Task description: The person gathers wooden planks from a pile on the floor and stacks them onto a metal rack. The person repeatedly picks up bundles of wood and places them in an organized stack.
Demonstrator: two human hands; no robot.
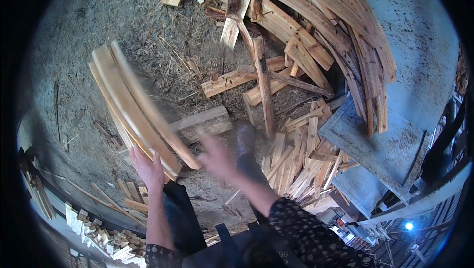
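Observation:
Several long sawn wooden boards (131, 107) stand tilted in front of me, their near ends by my legs and their far ends reaching up and left. My left hand (149, 170) grips them at the near end, with its fingers along the left side. Just right of the rightmost board's (150, 102) near end is my right hand (217, 158). Motion smears its fingers, and whether it touches that board is unclear. Part of the bundle blurs too. Behind the right hand, a squared timber (202, 122) lies on the ground.
A large pile of long boards (316, 16) spreads at the far right, partly over a grey-blue metal sheet (419, 46). Shorter split pieces (301, 164) heap to my right. An upright branch (263, 85) stands ahead among lying timbers. More offcuts (106, 238) lie at the lower left.

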